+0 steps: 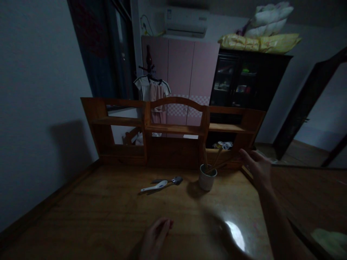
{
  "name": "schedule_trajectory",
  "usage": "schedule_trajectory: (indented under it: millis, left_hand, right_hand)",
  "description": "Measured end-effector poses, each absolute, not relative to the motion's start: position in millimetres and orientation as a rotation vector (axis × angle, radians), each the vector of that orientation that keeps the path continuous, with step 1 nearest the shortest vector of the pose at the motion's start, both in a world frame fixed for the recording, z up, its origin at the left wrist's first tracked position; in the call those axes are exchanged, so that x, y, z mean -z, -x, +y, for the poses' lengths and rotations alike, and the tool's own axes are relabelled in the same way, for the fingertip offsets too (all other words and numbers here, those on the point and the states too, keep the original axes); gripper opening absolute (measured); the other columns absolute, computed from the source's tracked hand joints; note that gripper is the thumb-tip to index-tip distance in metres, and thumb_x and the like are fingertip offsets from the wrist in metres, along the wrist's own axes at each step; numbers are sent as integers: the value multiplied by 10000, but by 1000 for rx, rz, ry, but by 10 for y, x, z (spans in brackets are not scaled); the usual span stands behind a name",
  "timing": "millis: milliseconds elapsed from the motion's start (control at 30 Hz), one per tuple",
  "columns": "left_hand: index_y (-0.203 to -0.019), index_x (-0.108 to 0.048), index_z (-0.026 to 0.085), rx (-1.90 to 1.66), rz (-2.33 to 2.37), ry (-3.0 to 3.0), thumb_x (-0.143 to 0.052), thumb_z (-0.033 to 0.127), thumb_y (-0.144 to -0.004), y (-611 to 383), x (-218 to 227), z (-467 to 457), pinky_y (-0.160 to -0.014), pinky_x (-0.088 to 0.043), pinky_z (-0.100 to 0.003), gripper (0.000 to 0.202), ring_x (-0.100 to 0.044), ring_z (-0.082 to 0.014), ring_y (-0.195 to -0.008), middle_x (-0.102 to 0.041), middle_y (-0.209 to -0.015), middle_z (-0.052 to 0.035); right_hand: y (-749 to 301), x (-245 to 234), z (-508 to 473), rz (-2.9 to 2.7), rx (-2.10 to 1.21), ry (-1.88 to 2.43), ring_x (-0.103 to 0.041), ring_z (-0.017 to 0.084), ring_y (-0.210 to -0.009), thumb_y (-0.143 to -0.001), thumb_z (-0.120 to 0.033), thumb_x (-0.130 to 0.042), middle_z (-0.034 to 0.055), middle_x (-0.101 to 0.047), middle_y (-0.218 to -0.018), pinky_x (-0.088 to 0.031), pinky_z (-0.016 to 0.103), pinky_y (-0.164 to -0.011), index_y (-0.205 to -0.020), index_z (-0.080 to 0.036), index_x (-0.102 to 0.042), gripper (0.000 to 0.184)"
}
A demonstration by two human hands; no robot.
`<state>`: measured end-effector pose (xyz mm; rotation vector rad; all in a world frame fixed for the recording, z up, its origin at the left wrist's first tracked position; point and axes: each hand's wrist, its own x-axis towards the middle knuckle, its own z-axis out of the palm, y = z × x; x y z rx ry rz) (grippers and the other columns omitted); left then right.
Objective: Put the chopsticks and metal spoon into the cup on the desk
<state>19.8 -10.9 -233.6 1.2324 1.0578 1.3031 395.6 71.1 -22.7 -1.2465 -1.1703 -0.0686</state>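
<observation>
A white cup (206, 181) stands upright on the wooden desk (114, 206), with several thin wooden chopsticks (217, 157) leaning out of it. To the right of the cup, my right hand (257, 167) is raised, its fingers pinched at the upper end of a chopstick that slants out over the rim. My left hand (156, 236) rests low near the desk's front, fingers curled together, nothing visible in them. Between it and the shelf lie a white spoon (155, 186) and a metal spoon (176, 180), beside other thin utensils that are hard to make out in the dim light.
A wooden shelf unit (176, 128) lines the back of the desk, with a crumpled bag (225, 145) in its right compartment. A wall (40, 126) borders the left side. Light glares off the desktop at front right. Pink wardrobe doors (180, 68) and a black cabinet (241, 79) stand behind.
</observation>
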Motion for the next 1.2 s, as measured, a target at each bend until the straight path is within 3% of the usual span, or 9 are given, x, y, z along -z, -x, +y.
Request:
schedule_trajectory:
  millis: [200, 500, 633, 800, 900, 1067, 1200]
  left_hand:
    - [-1008, -606, 132, -1282, 1019, -1201, -611, 551, -792, -177, 2402, -96, -985, -430, -310, 472, -573, -225, -1081, -623, -1093, -105]
    - [-945, -656, 141, -1302, 1091, -1115, -717, 550, -618, -176, 2273, -133, -977, -447, -332, 527, -586, -258, -1057, -640, -1056, -104]
    - [-948, -647, 137, -1328, 1097, -1105, -681, 575, -672, -176, 2260, -156, -968, -455, -346, 519, -593, -259, -1048, -638, -1059, -114]
    - [-1063, -616, 126, -1317, 1077, -1112, -704, 593, -638, -122, 2392, -127, -1023, -410, -336, 637, -564, -251, -1104, -590, -1164, -127]
    - [-1059, -593, 122, -1268, 1094, -1194, -620, 575, -765, -132, 2391, -105, -1021, -403, -316, 541, -562, -223, -1104, -600, -1141, -118]
    - [-988, -609, 114, -1305, 1100, -1114, -682, 585, -689, -183, 2319, -124, -986, -424, -307, 563, -576, -237, -1063, -622, -1086, -115]
    - [-1017, -605, 125, -1209, 1090, -1253, -569, 546, -826, -159, 2210, -99, -985, -405, -279, 463, -565, -199, -1077, -613, -1112, -94]
  right_hand:
    - [-3913, 430, 1029, -1279, 39, 1329, -612, 186, -756, -752, -598, -647, 28, -643, -759, -391, 238, -619, -847, -159, -677, 450]
    - [-3798, 684, 1293, -1340, -105, 1304, -622, 201, -697, -760, -615, -624, 56, -632, -704, -399, 237, -590, -794, -132, -639, 484]
    - [-3769, 754, 1330, -1329, -155, 1281, -619, 211, -654, -778, -625, -589, 84, -636, -712, -415, 248, -576, -811, -120, -630, 508]
    - [-3760, 801, 1292, -1352, -147, 1283, -604, 208, -666, -774, -606, -606, 77, -623, -701, -393, 247, -567, -756, -119, -605, 487]
    - [-3743, 818, 1231, -1353, -123, 1282, -585, 185, -670, -776, -582, -621, 59, -611, -695, -381, 239, -579, -713, -120, -579, 468]
    - [-3697, 855, 1158, -1340, -198, 1263, -587, 184, -744, -779, -560, -633, 67, -635, -807, -403, 231, -609, -884, -126, -652, 447]
    - [-3684, 900, 1175, -1362, -343, 1257, -600, 187, -712, -775, -573, -631, 85, -644, -866, -423, 239, -579, -1045, -127, -636, 521]
